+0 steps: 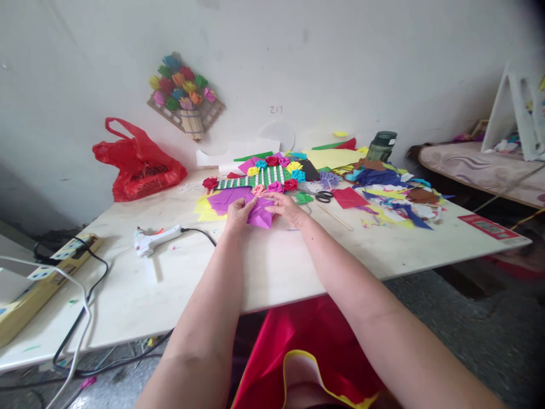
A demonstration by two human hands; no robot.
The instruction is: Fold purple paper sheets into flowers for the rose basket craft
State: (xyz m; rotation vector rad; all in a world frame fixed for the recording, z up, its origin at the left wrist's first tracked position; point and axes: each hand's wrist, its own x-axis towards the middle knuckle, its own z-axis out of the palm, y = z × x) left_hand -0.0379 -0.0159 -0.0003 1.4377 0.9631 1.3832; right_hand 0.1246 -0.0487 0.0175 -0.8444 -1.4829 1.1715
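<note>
Both hands are at a piece of purple paper near the middle of the table. My left hand pinches its left part between thumb and fingers. On its right side, my right hand has its fingers bent on the paper's edge. More purple sheets and a yellow sheet lie just left of my hands. Right behind them rests a green guitar-shaped craft with white strips and paper roses in several colours around its rim.
A white glue gun stands on the table at left, its cord running towards my arm. Beyond it are a power strip and a red plastic bag. Scissors, a wooden stick, paper scraps and a bottle lie right.
</note>
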